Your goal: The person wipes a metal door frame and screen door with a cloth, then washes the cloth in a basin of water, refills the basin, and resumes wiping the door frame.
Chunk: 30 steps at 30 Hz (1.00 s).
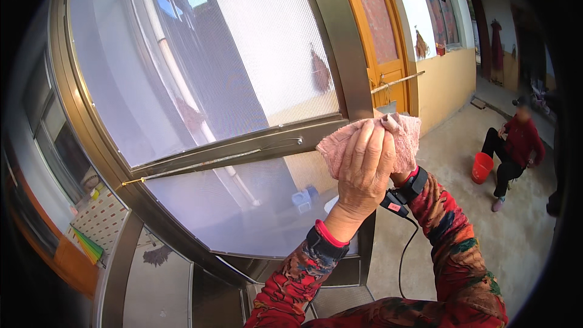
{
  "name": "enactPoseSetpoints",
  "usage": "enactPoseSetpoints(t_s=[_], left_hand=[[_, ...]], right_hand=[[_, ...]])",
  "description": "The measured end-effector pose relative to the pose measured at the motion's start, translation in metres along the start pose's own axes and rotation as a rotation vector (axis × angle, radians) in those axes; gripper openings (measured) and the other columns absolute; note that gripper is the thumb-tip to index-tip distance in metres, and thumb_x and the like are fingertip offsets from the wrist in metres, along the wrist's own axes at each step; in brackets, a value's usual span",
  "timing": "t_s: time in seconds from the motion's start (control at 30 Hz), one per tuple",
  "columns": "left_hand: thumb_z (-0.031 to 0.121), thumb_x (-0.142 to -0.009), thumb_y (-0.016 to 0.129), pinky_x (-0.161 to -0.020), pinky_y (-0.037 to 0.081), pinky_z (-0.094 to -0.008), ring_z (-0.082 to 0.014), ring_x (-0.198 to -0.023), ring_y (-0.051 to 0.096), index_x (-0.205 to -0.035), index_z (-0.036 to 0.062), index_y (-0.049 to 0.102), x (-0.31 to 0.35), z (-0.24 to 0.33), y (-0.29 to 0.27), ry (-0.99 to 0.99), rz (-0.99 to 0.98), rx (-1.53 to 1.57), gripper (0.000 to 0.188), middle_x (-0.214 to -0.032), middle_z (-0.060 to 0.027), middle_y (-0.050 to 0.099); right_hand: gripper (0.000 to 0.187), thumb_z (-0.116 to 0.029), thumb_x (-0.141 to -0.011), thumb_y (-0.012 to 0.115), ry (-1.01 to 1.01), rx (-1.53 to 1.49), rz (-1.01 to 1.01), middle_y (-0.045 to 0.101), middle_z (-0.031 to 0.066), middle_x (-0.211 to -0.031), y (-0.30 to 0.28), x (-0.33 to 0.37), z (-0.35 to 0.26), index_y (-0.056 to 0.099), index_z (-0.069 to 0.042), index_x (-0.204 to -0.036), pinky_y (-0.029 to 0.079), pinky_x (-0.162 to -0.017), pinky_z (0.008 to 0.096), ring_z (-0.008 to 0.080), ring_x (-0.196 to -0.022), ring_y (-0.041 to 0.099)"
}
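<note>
A folded pink cloth (405, 140) is at the latch-side edge of a bronze-framed screen door (358, 94). My left hand (366, 155) is closed over the near side of the cloth, its fingers pressed together and pointing up. Behind the cloth, my right hand (390, 123) is mostly hidden; what looks like its thumb tip shows over the top, pressing the cloth. Both hands meet around the door's edge, level with its middle rail. Dark bands circle both wrists, and a small black device (395, 202) with a cable hangs by the right one.
A thin rod (200, 166) runs along the door's middle rail. Beyond the edge are an orange wooden door (385, 36) and a concrete yard (401, 255). A seated person (519, 140) is at the right beside a red bucket (483, 167). A multicoloured folded thing (87, 244) stands at far left.
</note>
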State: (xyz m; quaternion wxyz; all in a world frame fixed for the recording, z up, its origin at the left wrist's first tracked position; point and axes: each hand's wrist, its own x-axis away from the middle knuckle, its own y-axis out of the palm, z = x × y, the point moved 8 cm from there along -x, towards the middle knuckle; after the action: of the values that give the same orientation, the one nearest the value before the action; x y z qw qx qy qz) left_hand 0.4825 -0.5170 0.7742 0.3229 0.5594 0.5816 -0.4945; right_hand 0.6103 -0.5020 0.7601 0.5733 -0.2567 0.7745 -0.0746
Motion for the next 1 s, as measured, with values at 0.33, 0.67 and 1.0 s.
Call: enactPoseSetpoints(t_s=[0.33, 0.67, 1.0], left_hand=[[0.004, -0.081, 0.065, -0.092, 0.044, -0.0420, -0.0366, -0.106, 0.055, -0.118, -0.0026, 0.053, -0.039, -0.092, -0.093, -0.395, 0.394, -0.100, 0.040, -0.116, -0.0187, 0.054], [0.004, -0.083, 0.051, -0.097, 0.043, -0.0418, -0.0356, -0.117, 0.048, -0.118, -0.0049, 0.048, -0.122, -0.054, -0.053, 0.127, 0.030, -0.266, 0.036, -0.121, -0.0197, 0.046], [0.002, -0.081, 0.053, -0.095, 0.041, -0.0410, -0.0294, -0.112, 0.054, -0.113, 0.0073, 0.057, -0.303, -0.112, -0.101, 0.085, 0.145, -0.557, 0.033, -0.113, -0.0100, 0.059]], right_hand=[[0.038, -0.026, -0.102, 0.036, -0.073, -0.206, 0.172, 0.064, 0.0071, -0.099, -0.003, -0.016, 0.019, 0.058, 0.001, -0.118, 0.047, -0.078, 0.0269, 0.0150, -0.086, 0.058], [0.040, -0.027, -0.103, 0.035, 0.281, -0.866, 0.147, 0.063, 0.0068, -0.107, 0.008, -0.014, 0.024, 0.058, 0.003, -0.117, 0.046, -0.085, 0.0255, 0.0122, -0.094, 0.058], [0.041, -0.034, -0.104, 0.034, 0.239, -0.761, 0.238, 0.051, -0.0027, -0.076, 0.006, -0.013, 0.022, 0.054, -0.003, -0.085, 0.039, -0.064, 0.0239, 0.0068, -0.070, 0.043]])
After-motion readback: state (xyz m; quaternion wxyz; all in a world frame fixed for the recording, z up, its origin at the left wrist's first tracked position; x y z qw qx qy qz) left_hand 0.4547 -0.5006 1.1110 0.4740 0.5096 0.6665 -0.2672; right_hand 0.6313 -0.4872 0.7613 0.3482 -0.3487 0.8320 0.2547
